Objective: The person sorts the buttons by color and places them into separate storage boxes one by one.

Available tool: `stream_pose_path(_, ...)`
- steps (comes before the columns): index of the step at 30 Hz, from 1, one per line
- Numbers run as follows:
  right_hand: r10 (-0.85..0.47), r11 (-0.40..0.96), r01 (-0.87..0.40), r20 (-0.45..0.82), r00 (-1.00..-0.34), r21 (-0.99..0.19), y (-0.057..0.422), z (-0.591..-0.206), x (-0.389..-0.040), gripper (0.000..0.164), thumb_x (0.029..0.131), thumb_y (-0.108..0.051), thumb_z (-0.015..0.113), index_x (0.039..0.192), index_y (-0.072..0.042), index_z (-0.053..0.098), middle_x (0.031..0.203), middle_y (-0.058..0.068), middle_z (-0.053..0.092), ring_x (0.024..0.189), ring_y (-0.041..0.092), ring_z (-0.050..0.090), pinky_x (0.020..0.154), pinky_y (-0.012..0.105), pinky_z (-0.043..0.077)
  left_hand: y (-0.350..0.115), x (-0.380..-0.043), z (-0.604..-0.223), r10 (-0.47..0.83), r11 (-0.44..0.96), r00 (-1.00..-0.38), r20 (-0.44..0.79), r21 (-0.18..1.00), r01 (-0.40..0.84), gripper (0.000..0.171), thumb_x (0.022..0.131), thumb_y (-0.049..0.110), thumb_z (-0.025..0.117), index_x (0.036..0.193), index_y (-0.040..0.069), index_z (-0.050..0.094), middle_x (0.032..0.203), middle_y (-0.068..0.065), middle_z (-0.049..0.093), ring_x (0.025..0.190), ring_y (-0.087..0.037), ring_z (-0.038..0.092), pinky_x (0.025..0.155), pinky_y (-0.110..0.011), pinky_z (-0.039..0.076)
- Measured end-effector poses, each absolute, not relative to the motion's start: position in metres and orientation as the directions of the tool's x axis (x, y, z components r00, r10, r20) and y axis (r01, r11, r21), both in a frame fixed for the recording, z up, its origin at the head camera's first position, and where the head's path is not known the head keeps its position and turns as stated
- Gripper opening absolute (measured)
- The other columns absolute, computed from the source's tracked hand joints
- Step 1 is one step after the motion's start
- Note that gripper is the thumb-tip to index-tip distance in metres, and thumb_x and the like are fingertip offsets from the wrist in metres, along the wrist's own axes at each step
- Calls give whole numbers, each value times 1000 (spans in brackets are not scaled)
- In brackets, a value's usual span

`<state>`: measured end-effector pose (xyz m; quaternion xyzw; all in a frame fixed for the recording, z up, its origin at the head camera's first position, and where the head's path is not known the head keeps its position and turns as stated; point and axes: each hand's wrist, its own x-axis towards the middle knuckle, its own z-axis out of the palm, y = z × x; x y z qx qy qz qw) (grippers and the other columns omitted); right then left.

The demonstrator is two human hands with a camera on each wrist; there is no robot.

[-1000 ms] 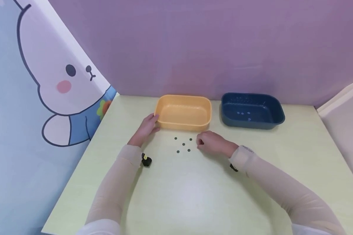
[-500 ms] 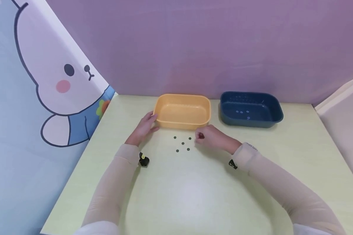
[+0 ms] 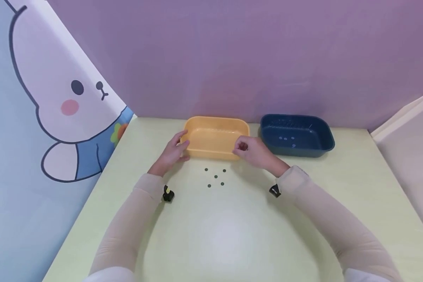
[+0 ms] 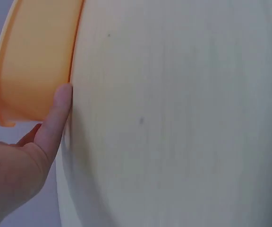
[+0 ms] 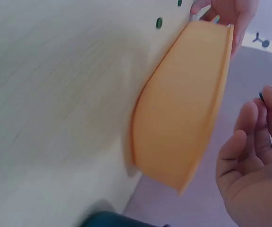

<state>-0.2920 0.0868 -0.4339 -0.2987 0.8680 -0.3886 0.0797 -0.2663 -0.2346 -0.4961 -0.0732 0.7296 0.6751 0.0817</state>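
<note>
My left hand (image 3: 170,153) rests against the left end of a yellow plastic tub (image 3: 215,153), its fingers fairly straight at the rim. In the left wrist view the thumb (image 4: 55,118) lies along the tub's side wall. Over the tub's front right rim, my right hand (image 3: 255,150) pinches a small dark disc (image 5: 261,97) between thumb and index finger. Its other fingers are loosely bent. Several small dark green discs (image 3: 216,176) lie spread on the table in front of the tub. No disc shows inside the yellow tub.
A dark blue tub (image 3: 313,150) stands right of the yellow one, with several small light-ringed discs (image 3: 285,138) on its floor. Behind both tubs rises a purple wall (image 3: 211,58). On the left is a panel with a cartoon animal (image 3: 56,117).
My right hand has risen from the table beside the discs to the yellow tub's front right rim. My left hand stays at the tub's left end. The view has shifted slightly.
</note>
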Motion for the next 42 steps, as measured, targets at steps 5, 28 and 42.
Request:
stream_pose_path(5,-493,494,-390,119,-862,-777,88,-441,-302,10,95,-13,72,89,-9,66,84,5,65,79,22,59,71,35,50,-234,-267,-502,-29,51,-979,-203,978,-204,51,105,21,56,153,21,39,156,-16,30,129,-37,49,90,-46,57)
stream_pose_path(28,-293,623,-169,-28,-956,-764,59,-441,-336,15,96,-22,72,95,-8,67,93,9,67,80,25,58,67,32,50,-232,-271,-502,-14,39,-981,-193,980,-194,54,105,15,55,155,21,35,153,-19,35,125,-38,52,91,-47,56)
stream_pose_path(42,-351,541,-320,138,-926,-777,67,-441,-323,11,96,-16,70,95,-6,68,91,9,68,81,24,59,67,33,50,-232,-274,-501,10,41,-975,-221,974,-221,54,105,16,55,154,21,35,154,-19,33,127,-38,49,96,-52,53)
